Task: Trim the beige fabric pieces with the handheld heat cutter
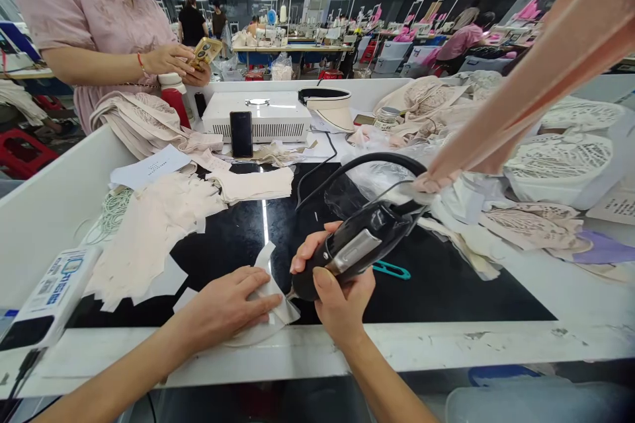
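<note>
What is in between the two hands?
In the head view, a small white cloth piece lies between the left hand and the right hand. The left hand presses it, and the tip of the black tool touches it.

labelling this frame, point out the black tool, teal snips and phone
black tool (pixel 356 250): head view, middle of its body
teal snips (pixel 391 269): head view, handle loop
phone (pixel 241 134): head view, middle of its screen

Left hand (pixel 225 307) flat, palm down, fingers spread, right hand (pixel 340 291) just beside it, curled tight, both forearms bare
</note>
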Demonstrator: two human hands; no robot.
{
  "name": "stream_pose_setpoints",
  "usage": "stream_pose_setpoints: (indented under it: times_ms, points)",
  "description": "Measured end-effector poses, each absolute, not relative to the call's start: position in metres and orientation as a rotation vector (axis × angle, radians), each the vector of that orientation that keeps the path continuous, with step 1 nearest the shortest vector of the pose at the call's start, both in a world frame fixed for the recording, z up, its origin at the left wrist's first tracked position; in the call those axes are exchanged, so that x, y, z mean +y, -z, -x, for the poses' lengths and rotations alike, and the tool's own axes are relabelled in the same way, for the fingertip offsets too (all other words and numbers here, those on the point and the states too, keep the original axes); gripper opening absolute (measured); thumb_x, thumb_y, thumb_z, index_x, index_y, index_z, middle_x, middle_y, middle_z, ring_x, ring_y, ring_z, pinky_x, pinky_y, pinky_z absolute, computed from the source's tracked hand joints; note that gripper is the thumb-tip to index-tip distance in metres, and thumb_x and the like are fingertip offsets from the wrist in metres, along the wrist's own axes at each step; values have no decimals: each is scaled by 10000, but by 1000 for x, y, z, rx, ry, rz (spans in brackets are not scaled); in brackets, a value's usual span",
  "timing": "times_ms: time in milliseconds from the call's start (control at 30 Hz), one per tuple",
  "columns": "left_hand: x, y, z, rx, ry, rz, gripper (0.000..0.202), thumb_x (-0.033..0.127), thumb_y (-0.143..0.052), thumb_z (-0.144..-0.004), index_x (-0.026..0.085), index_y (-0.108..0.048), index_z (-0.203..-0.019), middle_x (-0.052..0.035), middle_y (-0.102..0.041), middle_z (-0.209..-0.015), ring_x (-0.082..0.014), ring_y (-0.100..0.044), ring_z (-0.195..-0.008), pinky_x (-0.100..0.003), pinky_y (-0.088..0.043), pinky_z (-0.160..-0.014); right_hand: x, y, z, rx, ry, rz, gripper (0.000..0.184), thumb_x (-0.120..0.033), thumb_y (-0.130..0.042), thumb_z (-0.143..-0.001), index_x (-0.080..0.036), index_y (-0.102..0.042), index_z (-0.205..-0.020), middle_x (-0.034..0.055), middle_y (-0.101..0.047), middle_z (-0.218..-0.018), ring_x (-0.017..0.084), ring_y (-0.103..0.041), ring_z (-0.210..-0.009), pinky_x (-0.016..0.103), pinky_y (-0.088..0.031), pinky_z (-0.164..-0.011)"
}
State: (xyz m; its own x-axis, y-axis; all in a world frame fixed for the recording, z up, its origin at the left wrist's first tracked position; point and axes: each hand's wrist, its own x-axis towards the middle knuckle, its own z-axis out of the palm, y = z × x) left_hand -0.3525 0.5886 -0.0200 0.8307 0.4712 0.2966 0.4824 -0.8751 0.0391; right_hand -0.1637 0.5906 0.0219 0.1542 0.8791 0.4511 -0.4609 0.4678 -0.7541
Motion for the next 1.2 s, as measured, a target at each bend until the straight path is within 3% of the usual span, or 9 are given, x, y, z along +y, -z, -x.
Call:
stream_pose_setpoints:
  times_ms: [600,1200]
  points:
    - [585,27,349,-793,526,2958,241,222,-553,-979,181,-594,-1212,-163,-580,-1180,-288,-608,-1124,-464,-556,-980,603,-18,169,-1026,-987,515,364,-320,-751,-853,-299,-568,-1167,-40,-640,-838,104,-618,-628,244,-522,-572]
    - [580,26,348,-886,557,2978,217,228,-557,-976,191,-593,-1187,-136,-568,-1221,-271,-600,-1129,-402,-574,-948,612,-15,178,-997,-972,581,353,-301,-737,-850,-280,-532,-1136,-44,-644,-837,114,-624,-628,277,-552,-610]
